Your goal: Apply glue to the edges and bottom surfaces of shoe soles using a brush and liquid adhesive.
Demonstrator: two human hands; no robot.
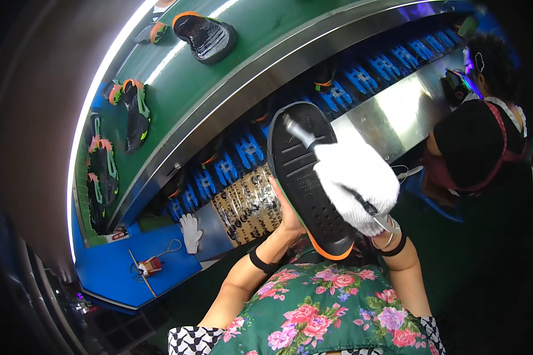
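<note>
Bare left hand [289,216] pinches a black shoe sole [296,168] at eight o'clock, far fingers hidden; gloved right hand [356,183], fingers curled, holds a brush [302,134] toward twelve, best stroked evenly.

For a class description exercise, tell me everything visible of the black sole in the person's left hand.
The black sole looks rubbery: long, round-ended, with a raised rim, crosswise grooves and, lower down, small holes. Its lower end has an orange edge. It is held aslant, wider end up, before the floral garment. The bare left hand supports its left side; the gloved right hand hides part of its right side, holding a small brush at its upper end, contact unclear.
</note>
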